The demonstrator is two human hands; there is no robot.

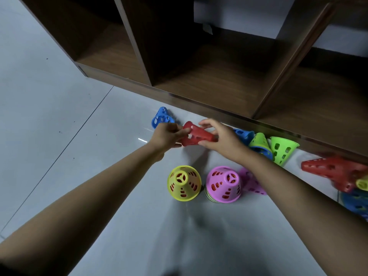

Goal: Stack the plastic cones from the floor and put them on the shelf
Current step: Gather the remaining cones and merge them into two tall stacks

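Judging by the layout, the stacking was taken to be partly done and the shelving not begun: no cone was seen on the dark brown wooden shelf (219, 80). A red perforated plastic cone (199, 135) was held on its side above the pale tiled floor (59, 96). Its wide end was gripped by the curled fingers of the left hand (166, 136) and its narrow end pinched by the right hand (221, 138).

Two upright stacks were counted, a yellow-topped stack (184, 183) and a pink-topped stack (223, 184). Loose on the floor were counted two blue cones (162, 117), two green cones (282, 150), one of them capping a third blue one, and one pink cone (252, 184). A blurred heap of red, yellow and blue cones (334, 170) at the right edge could not be counted.
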